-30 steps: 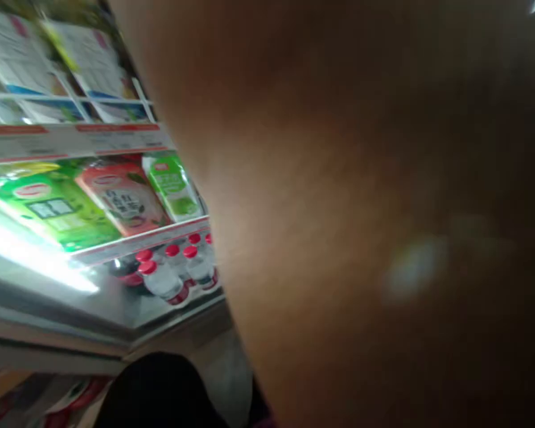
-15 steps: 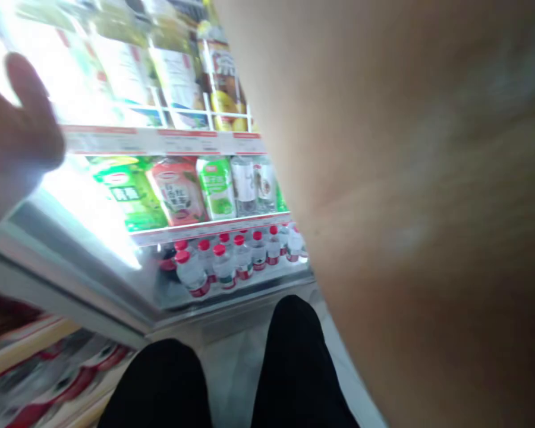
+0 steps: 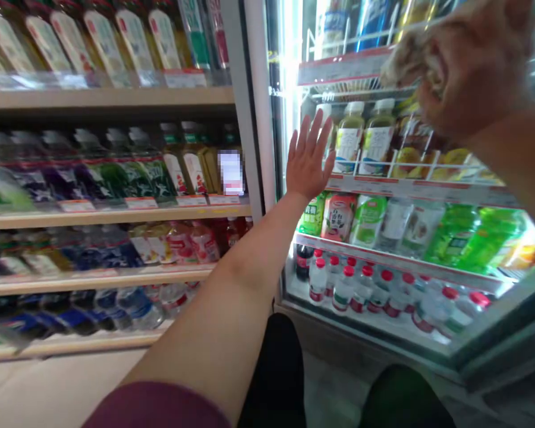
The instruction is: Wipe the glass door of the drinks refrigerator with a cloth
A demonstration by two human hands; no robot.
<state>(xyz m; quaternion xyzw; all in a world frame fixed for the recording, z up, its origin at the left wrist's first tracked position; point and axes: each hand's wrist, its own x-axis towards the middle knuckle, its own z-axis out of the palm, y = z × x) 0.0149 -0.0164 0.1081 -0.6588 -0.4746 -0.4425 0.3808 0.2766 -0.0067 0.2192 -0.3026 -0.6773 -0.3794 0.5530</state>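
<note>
My left hand [image 3: 310, 156] reaches forward with its fingers spread and holds nothing. It is close to the lit left side of an open drinks fridge, in front of bottles of pale tea [image 3: 350, 134]; whether it touches anything I cannot tell. Higher up on the right, my right hand [image 3: 481, 68] is closed around a crumpled, whitish cloth [image 3: 403, 59], somewhat blurred. That hand hangs before the fridge's upper shelf edge [image 3: 339, 66] and hides part of the bottles behind it. Below my left hand stand a pink bottle [image 3: 337, 217] and a green-labelled bottle [image 3: 368, 220].
Small red-capped water bottles [image 3: 348, 288] fill the fridge floor. To the left, an open shelf unit [image 3: 116, 98] carries rows of drinks, divided from the fridge by a grey upright [image 3: 245, 107]. My knees [image 3: 285, 362] are close to the fridge's lower edge.
The view has swung left and widened, bringing the left shelf unit in. My right forearm no longer blocks the right side. My left hand now appears whole, near the middle.
</note>
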